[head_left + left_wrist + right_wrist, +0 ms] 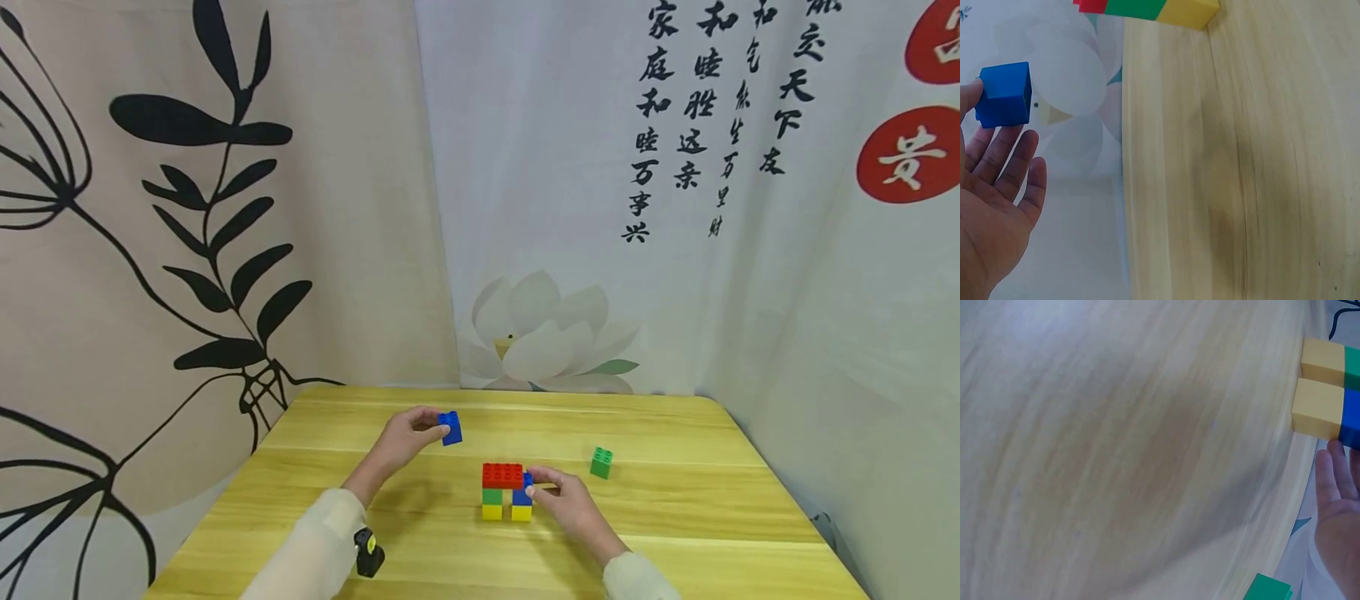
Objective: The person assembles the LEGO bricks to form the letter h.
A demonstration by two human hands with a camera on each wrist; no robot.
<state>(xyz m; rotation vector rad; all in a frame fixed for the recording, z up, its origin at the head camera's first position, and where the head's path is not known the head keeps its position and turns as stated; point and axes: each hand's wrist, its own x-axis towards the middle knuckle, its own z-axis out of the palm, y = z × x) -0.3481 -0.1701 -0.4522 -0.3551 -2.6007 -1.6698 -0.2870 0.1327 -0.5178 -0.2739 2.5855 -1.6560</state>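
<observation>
My left hand (408,435) is raised over the left part of the table and pinches a blue toy building brick (451,428) between thumb and fingers. In the left wrist view, that brick (1005,94) is held clear of the tabletop. A small brick structure stands at the middle: a red brick (502,476) lies across two columns, green brick (492,497) over yellow on the left, blue brick (521,498) over yellow brick (521,513) on the right. My right hand (570,500) holds the right column's blue brick at its side, thumb in front; its far fingertips are partly hidden.
A loose green brick (602,462) lies on the wooden table (675,533), to the right behind my right hand. Printed cloth curtains (360,208) hang behind the table's far edge. A black device (368,552) is strapped at my left wrist.
</observation>
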